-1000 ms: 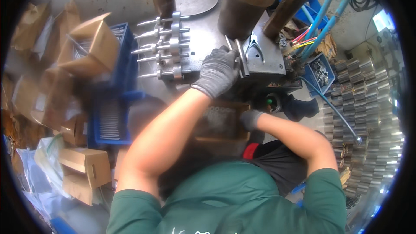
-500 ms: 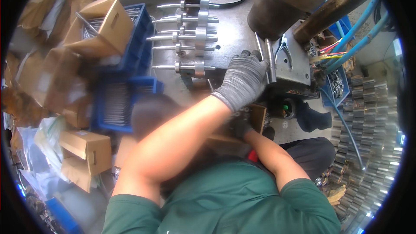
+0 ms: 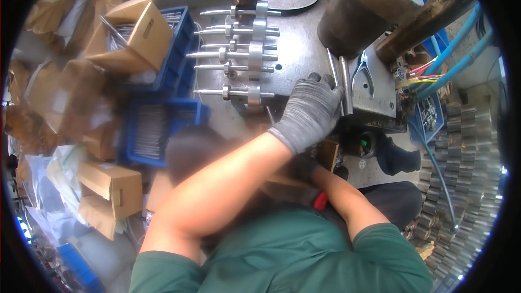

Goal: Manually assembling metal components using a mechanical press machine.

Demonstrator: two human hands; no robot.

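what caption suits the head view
Gloved left hand beside metal rods on a metal table, pliers to their right.

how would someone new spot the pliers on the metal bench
On the flat grey metal tabletop, find the thick dark-brown metal cylinder. Near its base, right of two straight metal rods beside the grey-gloved left hand, lie small metal pliers. Curved handles spreading like a V toward the wearer set them apart from those straight rods.

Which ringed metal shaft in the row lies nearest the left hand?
The row's bottom shaft: its right end is closest to the left hand; the others lie farther up the picture.
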